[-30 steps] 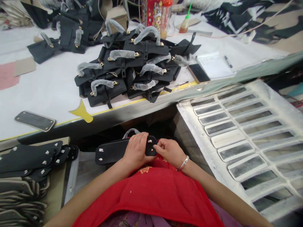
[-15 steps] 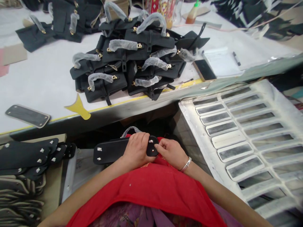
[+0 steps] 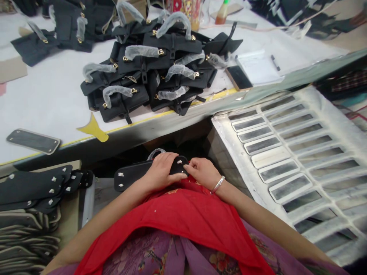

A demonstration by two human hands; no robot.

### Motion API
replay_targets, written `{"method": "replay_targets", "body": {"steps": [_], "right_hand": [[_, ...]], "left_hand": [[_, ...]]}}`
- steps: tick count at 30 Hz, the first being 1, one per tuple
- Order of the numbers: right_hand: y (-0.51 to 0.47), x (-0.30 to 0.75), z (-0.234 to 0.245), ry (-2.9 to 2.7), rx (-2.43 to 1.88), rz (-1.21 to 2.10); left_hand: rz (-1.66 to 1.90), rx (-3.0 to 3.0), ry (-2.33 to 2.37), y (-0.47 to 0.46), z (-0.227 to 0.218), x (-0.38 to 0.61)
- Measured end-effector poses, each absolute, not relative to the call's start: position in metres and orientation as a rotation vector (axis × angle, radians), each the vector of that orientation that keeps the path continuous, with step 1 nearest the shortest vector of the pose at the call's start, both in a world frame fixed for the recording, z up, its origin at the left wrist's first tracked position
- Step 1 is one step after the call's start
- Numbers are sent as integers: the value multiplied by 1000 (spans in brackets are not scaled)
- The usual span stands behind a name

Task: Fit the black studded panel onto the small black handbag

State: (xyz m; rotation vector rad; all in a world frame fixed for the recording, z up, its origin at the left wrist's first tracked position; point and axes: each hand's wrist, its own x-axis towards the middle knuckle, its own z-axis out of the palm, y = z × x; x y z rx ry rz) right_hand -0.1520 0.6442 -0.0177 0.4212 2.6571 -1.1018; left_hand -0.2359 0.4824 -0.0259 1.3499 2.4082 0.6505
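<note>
Across my lap lies a black, round-ended bag base panel [image 3: 132,173], with small white bits over the studs near its ends. My left hand [image 3: 162,170] is wrapped over the panel toward its right end, thumb along the near edge. Against that right end, my right hand [image 3: 202,172] is closed, with thumb and forefinger pinched close to a white-covered stud. Whatever is in that pinch is too small to make out. Just behind the panel shows a clear-wrapped handle [image 3: 156,152]; whether it is joined to the panel is hidden.
Black bag pieces with plastic-wrapped handles [image 3: 143,51] are heaped on the white table [image 3: 57,95]. A yellow piece [image 3: 96,130] overhangs its edge. Stacked black panels [image 3: 34,185] stand at left. A slotted white rack [image 3: 275,141] holding several panels is at right. A phone [image 3: 239,77] lies near a notepad [image 3: 255,67].
The view has shifted slightly. My left hand still holds the panel, whose right end is tilted up a little. My right hand stays pinched at that end, its thumb now nearer the white-covered stud.
</note>
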Motion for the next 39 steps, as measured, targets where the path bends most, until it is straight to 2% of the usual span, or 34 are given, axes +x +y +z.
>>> {"method": "replay_targets", "body": {"steps": [9,12,15,19,25,28,32,39], "right_hand": [[645,-143,-31,2639,485,-1209],[644,-140,-30,2829,444,-1186],[641,-140,-28,3135,79,-939],[641,-142,-29,3196,-336,-578],[651,-149,-36,3226,-611,-383],[652,-157,-36,3223,-698,-352],[647,-168,-28,3190,-705,-310],[641,-175,-26,3134,-796,-368]], "left_hand": [[543,1259,2525,489,-24,-231],[532,1224,2540,490,-23,-231],[566,1197,2535,490,-25,-234],[693,1123,2596,487,-29,-233],[912,1002,2872,428,-16,-217],[1062,504,3032,374,-12,-214],[1260,-117,2791,317,-24,-226],[1430,-136,2426,294,-36,-249]]}}
